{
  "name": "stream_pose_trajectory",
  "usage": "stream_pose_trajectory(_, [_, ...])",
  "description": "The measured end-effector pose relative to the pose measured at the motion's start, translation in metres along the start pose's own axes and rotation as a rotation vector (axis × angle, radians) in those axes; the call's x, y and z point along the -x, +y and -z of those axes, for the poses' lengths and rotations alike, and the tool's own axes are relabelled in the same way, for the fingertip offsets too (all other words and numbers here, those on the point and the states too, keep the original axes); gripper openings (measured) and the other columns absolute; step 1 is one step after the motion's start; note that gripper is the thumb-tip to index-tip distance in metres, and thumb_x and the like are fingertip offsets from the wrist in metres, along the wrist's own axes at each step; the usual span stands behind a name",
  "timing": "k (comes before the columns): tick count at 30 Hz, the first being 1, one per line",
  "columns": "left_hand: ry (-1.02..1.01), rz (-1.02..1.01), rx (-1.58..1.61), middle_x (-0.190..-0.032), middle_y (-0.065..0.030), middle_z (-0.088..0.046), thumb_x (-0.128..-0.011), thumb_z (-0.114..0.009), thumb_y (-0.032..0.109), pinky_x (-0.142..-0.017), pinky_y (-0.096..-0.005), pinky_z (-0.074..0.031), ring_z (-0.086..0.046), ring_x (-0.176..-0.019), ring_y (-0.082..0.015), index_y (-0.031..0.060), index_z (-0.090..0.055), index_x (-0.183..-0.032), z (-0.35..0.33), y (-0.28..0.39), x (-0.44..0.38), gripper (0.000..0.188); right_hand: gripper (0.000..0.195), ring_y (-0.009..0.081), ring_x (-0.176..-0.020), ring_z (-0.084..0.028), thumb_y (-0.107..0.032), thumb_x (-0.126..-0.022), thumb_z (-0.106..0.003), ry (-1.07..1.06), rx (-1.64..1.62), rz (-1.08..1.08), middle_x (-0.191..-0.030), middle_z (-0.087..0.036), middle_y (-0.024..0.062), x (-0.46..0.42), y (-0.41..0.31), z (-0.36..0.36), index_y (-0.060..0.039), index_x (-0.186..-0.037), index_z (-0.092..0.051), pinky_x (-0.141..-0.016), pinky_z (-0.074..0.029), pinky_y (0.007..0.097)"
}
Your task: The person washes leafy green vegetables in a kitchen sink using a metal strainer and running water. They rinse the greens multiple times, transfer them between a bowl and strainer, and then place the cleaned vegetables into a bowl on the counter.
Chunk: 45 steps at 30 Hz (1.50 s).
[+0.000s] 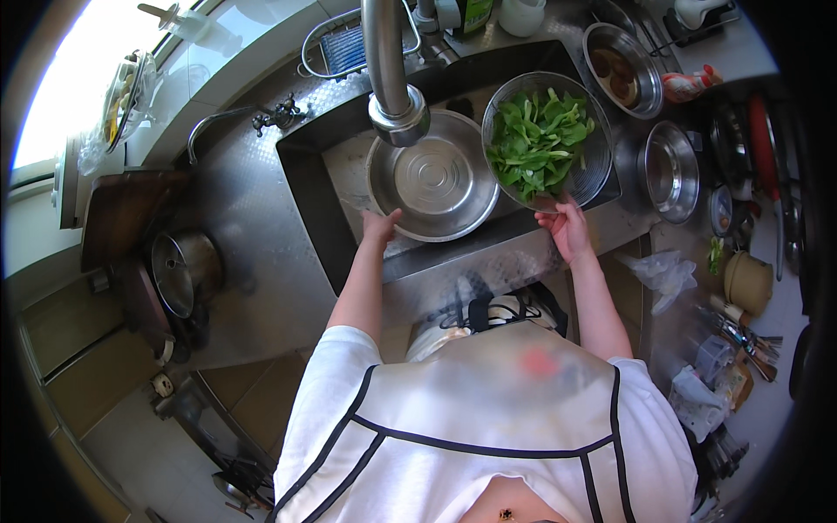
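In the head view, my right hand (566, 229) grips the near rim of a metal mesh strainer (598, 171) that holds green leafy vegetables (537, 140), over the right end of the sink. My left hand (380, 227) is at the near left rim of a wide stainless steel basin (435, 176) inside the sink; its thumb lies near the rim and its other fingers are partly hidden. The basin looks empty or holds only a little clear water; I cannot tell which. The faucet (395, 108) arches over the basin's far rim.
A steel bowl (624, 72) with brownish liquid and an empty-looking steel bowl (670, 171) stand right of the sink (307, 189). A lidded pot (189, 274) and a wooden cutting board (124, 209) are at the left. A small tap (222, 121) stands behind the sink's left corner.
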State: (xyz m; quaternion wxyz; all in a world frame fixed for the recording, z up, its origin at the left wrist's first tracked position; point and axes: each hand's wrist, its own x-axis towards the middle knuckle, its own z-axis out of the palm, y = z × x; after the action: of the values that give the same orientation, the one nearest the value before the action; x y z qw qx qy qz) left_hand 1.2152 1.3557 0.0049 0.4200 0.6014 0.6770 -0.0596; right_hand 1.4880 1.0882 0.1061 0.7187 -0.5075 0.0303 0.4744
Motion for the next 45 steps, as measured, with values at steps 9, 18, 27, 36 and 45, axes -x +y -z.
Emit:
stream_pose_trajectory(9, [0.629,-1.436,0.061,-0.113,-0.0172,-0.056,-0.073,-0.059,-0.001,-0.092,-0.0401,-0.042,-0.053,-0.106,-0.0352,-0.0005,-0.052,-0.119,0.042,0.240,0.025,0.046,0.043,0.0255,-0.082,-0.067,-0.012,-0.089,-0.046,-0.019,0.014,0.012,-0.106,-0.064,0.0160,-0.003,0.001,0.001,-0.0019,-0.130,-0.041,-0.069,-0.057,0.0307])
stream_pose_trajectory(18, [-0.117,-0.883,0.565,-0.129,-0.0086,-0.049,-0.082,-0.066,0.020,-0.102,-0.0397,-0.034,-0.047,-0.119,-0.0223,0.0092,-0.037,-0.140,0.019,0.211,0.049,0.066,0.043,0.0267,-0.083,-0.067,-0.012,-0.088,-0.046,0.018,-0.078,0.021,-0.107,-0.063,0.0174,-0.002,0.001,0.005,-0.0012,-0.129,-0.042,-0.070,-0.057,0.0312])
stream_pose_trajectory(27, [-0.705,-0.300,0.948,-0.126,-0.0073,-0.058,-0.094,-0.049,0.040,-0.105,-0.0393,-0.027,-0.047,-0.123,-0.0209,0.0080,-0.059,-0.120,0.051,0.147,0.077,0.042,0.041,0.0270,-0.084,-0.067,-0.012,-0.088,-0.046,0.013,-0.090,0.028,-0.106,-0.064,0.0176,-0.002,0.003,0.006,-0.0005,-0.127,-0.043,-0.071,-0.057,0.0319])
stream_pose_trajectory(36, [0.482,-0.053,0.068,-0.104,-0.0130,-0.060,-0.077,-0.073,0.023,-0.079,-0.0355,-0.051,-0.060,-0.095,-0.0236,-0.0025,-0.053,-0.115,-0.013,-0.001,0.007,0.050,0.042,0.0258,-0.085,-0.066,-0.013,-0.088,-0.046,0.029,-0.036,0.035,-0.108,-0.063,0.0165,0.001,0.000,0.000,-0.0012,-0.129,-0.043,-0.072,-0.056,0.0310])
stream_pose_trajectory(45, [-0.707,0.427,0.805,-0.076,-0.0064,-0.059,-0.085,-0.055,0.010,-0.055,-0.0283,-0.057,-0.063,-0.067,-0.0167,0.0008,-0.057,-0.084,-0.003,-0.035,-0.011,0.010,0.047,0.0238,-0.085,-0.067,-0.013,-0.088,-0.046,0.042,-0.054,0.013,-0.109,-0.063,0.0152,-0.001,0.000,0.005,-0.0017,-0.133,-0.040,-0.072,-0.056,0.0303])
